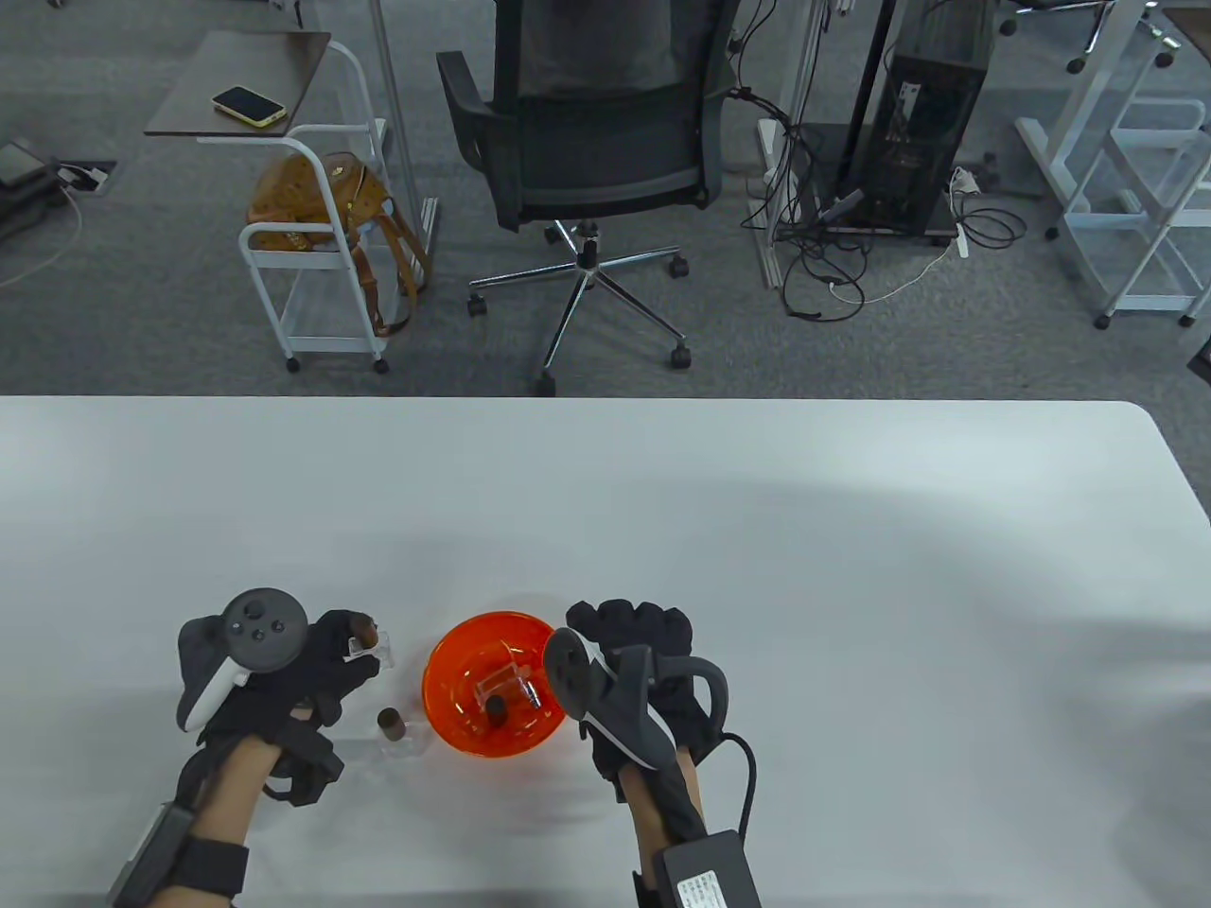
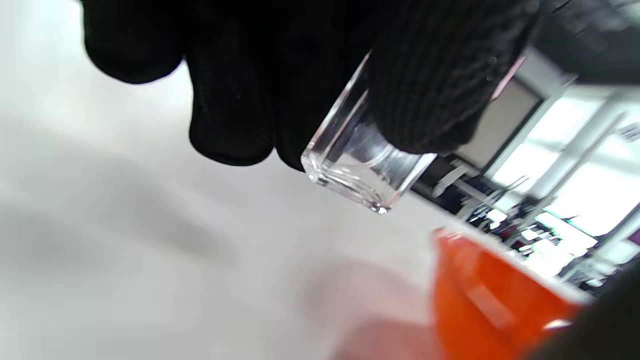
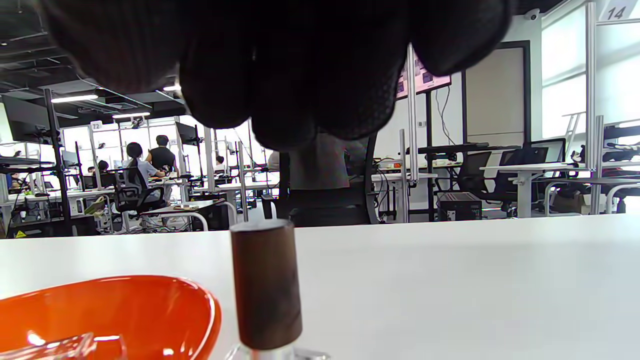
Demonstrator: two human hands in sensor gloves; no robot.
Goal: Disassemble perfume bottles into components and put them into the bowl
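Orange bowl sits low centre on the white worktop, holding a clear bottle and a dark cap. Left of it, the left hand pinches a brown-capped bottle; another bottle stands between them. The right hand hovers beside the bowl's right rim, fingers loosely curled, empty; an office chair stands beyond the worktop.

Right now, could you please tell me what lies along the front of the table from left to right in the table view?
Left hand holding a clear bottle → standing bottle with a brown cap → orange bowl → right hand.
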